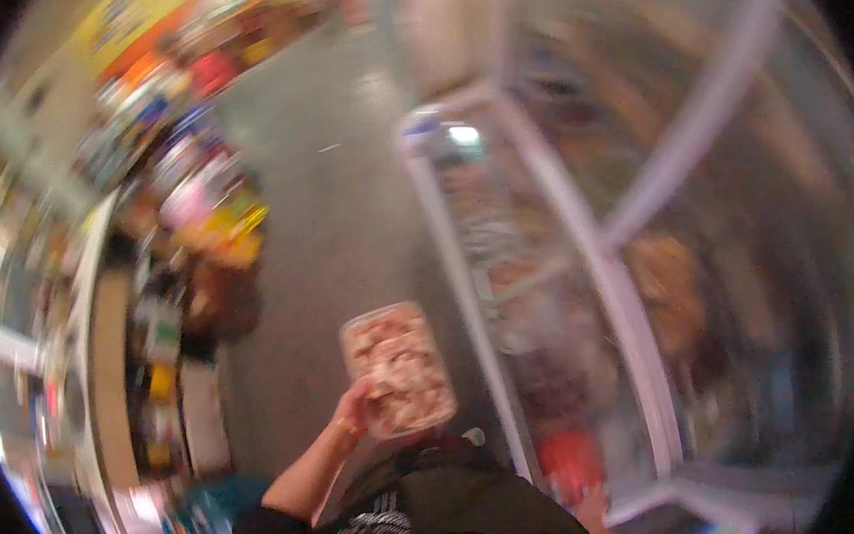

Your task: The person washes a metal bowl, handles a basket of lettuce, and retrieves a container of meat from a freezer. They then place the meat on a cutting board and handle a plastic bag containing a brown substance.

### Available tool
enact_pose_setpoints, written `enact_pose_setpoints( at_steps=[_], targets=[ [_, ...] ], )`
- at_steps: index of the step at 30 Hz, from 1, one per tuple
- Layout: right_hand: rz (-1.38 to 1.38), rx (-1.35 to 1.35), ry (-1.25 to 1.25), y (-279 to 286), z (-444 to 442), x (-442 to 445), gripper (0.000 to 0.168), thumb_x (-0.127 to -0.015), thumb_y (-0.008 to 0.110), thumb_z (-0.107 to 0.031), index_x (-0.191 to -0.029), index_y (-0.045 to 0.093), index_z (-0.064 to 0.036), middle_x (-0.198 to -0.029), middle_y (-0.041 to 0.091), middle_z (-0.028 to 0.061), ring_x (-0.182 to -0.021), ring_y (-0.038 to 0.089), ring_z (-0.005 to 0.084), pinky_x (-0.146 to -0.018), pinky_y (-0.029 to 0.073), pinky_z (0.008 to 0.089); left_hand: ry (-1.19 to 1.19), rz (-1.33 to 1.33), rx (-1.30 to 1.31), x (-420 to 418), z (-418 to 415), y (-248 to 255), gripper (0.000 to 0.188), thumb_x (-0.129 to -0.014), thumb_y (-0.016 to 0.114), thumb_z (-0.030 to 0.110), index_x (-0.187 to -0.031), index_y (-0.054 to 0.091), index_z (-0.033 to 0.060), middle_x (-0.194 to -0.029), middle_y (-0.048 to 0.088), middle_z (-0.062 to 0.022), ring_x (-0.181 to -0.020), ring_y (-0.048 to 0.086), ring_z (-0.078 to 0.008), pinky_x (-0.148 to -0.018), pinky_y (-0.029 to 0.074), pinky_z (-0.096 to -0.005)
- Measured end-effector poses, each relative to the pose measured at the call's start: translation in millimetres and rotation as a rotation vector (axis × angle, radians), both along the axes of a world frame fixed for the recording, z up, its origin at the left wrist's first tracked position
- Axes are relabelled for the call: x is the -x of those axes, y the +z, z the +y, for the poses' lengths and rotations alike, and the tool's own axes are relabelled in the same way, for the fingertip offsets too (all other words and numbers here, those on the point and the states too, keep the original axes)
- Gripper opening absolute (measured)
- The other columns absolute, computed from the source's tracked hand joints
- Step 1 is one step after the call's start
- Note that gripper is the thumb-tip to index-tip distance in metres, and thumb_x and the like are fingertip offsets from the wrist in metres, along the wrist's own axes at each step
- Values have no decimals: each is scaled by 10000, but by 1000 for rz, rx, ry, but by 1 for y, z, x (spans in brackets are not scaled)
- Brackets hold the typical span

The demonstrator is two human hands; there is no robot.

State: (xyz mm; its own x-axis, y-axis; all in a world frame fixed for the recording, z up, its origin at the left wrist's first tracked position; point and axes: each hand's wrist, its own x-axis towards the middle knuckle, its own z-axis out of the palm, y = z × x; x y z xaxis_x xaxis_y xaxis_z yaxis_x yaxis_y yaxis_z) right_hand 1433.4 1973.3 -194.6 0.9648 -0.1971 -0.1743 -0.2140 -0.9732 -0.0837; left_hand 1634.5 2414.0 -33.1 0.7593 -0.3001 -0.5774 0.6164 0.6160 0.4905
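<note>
My left hand [358, 408] grips the near left edge of a rectangular tray of pinkish pieces that look like raw meat [399, 371], held over the floor before my body. At the lower right, my right hand [595, 511] is partly visible beside the white frame of a glass-fronted display case [651, 392]. A blurred red thing [570, 459] lies just above that hand; whether the hand touches it is unclear. Motion blur hides the fingers of my right hand.
The display case runs along my right side with blurred goods behind its glass. A grey floor [296, 224] stretches ahead. On the left stand crowded shelves [108, 367] and colourful packaged goods [220, 223]. A teal object [217, 509] is at the lower left.
</note>
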Motion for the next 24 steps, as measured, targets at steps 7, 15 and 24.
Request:
enact_pose_setpoints(
  at_steps=[7, 15, 24],
  targets=[
    [187, -345, 329, 21, 68, -139, 317, -763, 507, -263, -1014, 540, -73, -1067, 463, 108, -966, 447, 282, -805, 391, 406, 344, -94, 169, 69, 49, 9, 578, -701, 586, 274, -1201, 343, 115, -1150, 447, -107, -1035, 454, -276, -868, 363, -482],
    [600, -404, 373, 29, 285, -248, 338, -789, 497, -292, -1038, 514, -65, -1020, 499, 97, -923, 490, 253, -774, 411, 380, 823, -220, 86, 112, 251, -15, 509, -777, 530, 143, -1218, 281, 90, -1139, 447, -108, -1029, 464, -245, -871, 394, -426],
    [1430, -1424, 179, 175, 655, -305, 435, -807, 506, -284, -1152, 400, -42, -1105, 485, 81, -984, 489, 193, -806, 408, 342, 1064, -65, -89, 116, 374, 40, 524, -778, 528, 114, -1226, 258, 87, -1160, 426, -86, -1072, 424, -210, -871, 394, -386]
  ],
)
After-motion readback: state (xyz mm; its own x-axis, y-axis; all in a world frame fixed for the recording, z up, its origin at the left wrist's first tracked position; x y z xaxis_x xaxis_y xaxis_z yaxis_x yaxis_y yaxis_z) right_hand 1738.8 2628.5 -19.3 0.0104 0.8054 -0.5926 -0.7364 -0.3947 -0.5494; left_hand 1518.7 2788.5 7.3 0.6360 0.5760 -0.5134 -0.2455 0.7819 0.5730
